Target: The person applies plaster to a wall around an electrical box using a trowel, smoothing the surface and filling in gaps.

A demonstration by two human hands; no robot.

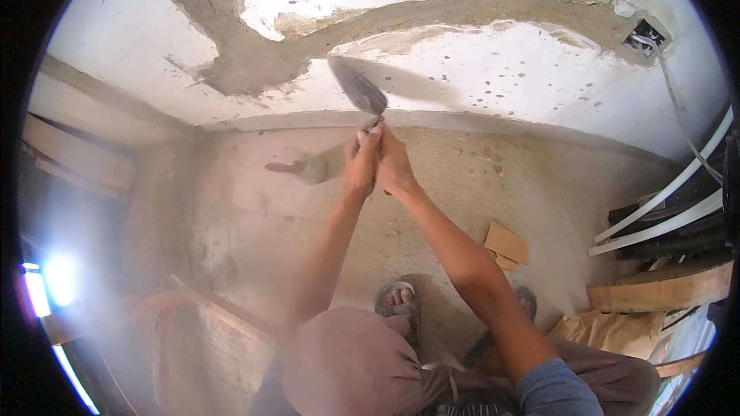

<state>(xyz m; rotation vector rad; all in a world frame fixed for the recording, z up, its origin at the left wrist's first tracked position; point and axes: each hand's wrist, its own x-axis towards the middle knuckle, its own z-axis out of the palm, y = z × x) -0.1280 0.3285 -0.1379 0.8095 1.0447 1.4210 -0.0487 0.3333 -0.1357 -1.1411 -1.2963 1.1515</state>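
A pointed trowel with a grey, mortar-stained blade is up against the white wall, just below a band of grey-brown mortar. My left hand and my right hand are closed side by side around its handle, near the blade's neck. The handle itself is mostly hidden by my fingers. The blade points up and to the left, and its shadow falls on the wall to its right. Nothing can be made out on the visible side of the blade.
An electrical box with grey cable sits in the wall at right. On the dusty floor lie a small rounded object with a brown handle-like part and cardboard pieces. White pipes and wood boards are at right.
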